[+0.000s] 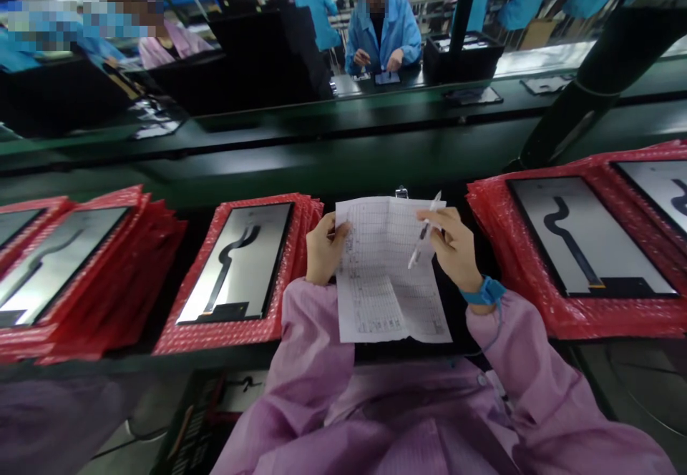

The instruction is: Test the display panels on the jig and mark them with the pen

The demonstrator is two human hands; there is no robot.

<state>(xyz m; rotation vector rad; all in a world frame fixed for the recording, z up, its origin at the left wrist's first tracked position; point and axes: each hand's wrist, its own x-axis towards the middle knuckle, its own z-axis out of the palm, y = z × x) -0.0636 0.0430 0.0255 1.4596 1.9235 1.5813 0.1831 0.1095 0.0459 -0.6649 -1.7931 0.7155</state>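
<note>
A creased paper form with a printed grid and handwriting is held upright in front of me. My left hand pinches its left edge, thumb on the front. At the upper right of the sheet, my right hand is closed round a clear pen, which slants across the paper. A blue wrist strap with a thin cord circles my right wrist. Left of the form lies a display panel with a dark curved flex cable, on red bubble wrap. Another display panel rests on the right.
Stacks of red bubble-wrap bags bearing more panels stand at far left and far right. Behind runs a green rail with a dark slanted post. A co-worker in blue handles a panel across the line, near black bins.
</note>
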